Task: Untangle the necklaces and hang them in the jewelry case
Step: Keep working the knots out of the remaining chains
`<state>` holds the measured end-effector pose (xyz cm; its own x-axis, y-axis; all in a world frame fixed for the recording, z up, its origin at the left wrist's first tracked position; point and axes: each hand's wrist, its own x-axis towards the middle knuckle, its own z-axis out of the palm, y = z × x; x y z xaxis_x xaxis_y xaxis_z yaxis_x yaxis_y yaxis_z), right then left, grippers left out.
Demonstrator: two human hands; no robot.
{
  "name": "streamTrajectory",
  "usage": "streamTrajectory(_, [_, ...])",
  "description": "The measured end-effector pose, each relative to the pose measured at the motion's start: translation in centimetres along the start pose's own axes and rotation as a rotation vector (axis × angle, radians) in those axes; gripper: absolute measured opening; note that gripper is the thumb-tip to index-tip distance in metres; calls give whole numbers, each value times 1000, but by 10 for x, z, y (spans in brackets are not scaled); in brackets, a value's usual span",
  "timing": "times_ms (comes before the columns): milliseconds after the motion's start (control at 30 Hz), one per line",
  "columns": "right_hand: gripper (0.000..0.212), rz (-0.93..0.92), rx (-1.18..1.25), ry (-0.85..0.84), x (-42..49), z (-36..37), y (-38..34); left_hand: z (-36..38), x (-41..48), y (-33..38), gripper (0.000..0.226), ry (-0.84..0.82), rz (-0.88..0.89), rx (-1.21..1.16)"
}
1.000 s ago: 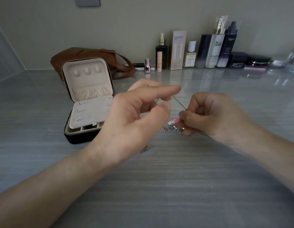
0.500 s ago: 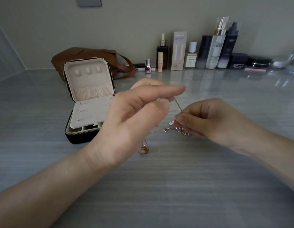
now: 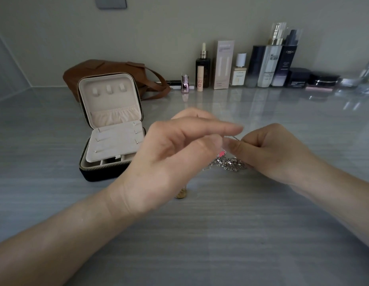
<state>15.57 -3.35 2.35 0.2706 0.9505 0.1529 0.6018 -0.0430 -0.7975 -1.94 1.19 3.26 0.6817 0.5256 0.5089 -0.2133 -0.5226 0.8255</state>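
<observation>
Right hand fingers curl to pinch a fine chain of the tangled necklaces, meeting the left hand, whose thumb nips the same chain beneath a straight index finger. The silver knot, with one pink charm, hangs between the two hands, and one gold pendant shows below the left; the number of necklaces cannot be told. On the gray striped countertop stands one open jewelry case with three hooks in its lid, one brown leather bag behind it and cosmetic bottles along the wall.
</observation>
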Motion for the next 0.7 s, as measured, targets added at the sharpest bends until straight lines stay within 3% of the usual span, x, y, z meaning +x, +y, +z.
streamTrajectory(133, [59, 16, -7, -5, 0, -1, 1, 1, 0, 1, 24, 8, 5, 179])
streamTrajectory(300, [68, 59, -68, -3, 1, -3, -2, 1, 1, 1, 31, 33, -59, 28])
streamTrajectory(400, [63, 77, -47, -4, 1, -5, -2, 1, 1, 0, 33, 7, -59, -28])
streamTrajectory(567, [27, -5, 223, -77, 2, -4, 0, -1, 2, 1, 35, 38, -109, -98])
streamTrajectory(700, [24, -35, 459, -257, -1, -10, -4, -8, 7, 2, 37, 159, -177, -187])
